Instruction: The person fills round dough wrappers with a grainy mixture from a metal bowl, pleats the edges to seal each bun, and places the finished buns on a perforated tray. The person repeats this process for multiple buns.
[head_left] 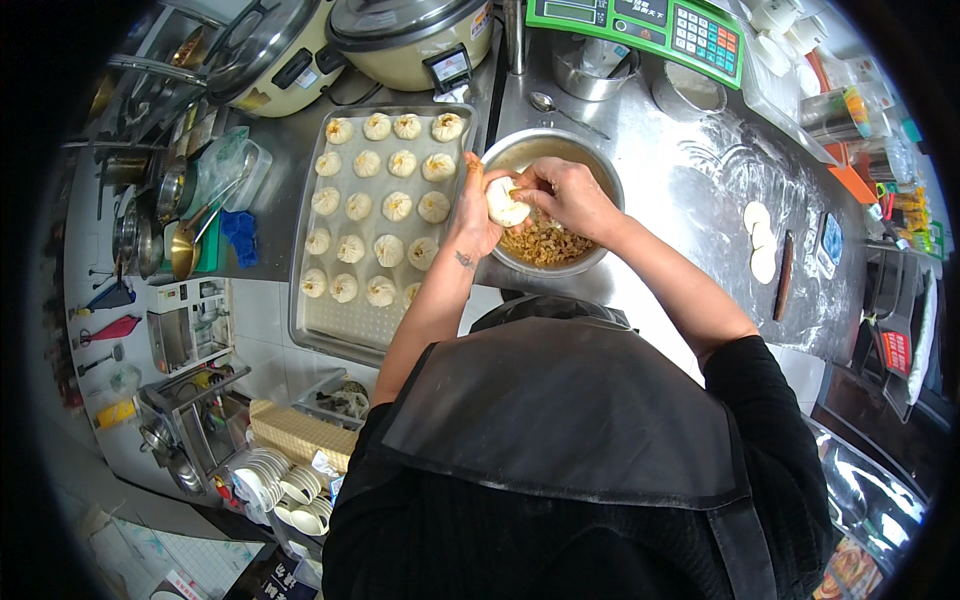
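Observation:
Over the steel bowl (612, 180) of brown chopped filling (545, 243), a white filled bun (506, 205) rests in my left hand (474, 212). That hand is curled round the bun from the left, its thumb pointing up and smeared orange. My right hand (575, 200) reaches in from the right, its fingers pinching the edge of the dough. The filling inside the bun is mostly hidden by my fingers. Just left of my hands lies a perforated metal tray (345, 325) with rows of pleated buns (397, 206).
Three flat dough rounds (762, 264) lie beside a wooden rolling pin (783, 276) on the floured steel counter (690, 190). A spoon (543, 102), a metal pot (588, 80) and a green scale (640, 28) are behind the bowl. Two large cookers (405, 45) stand behind the tray.

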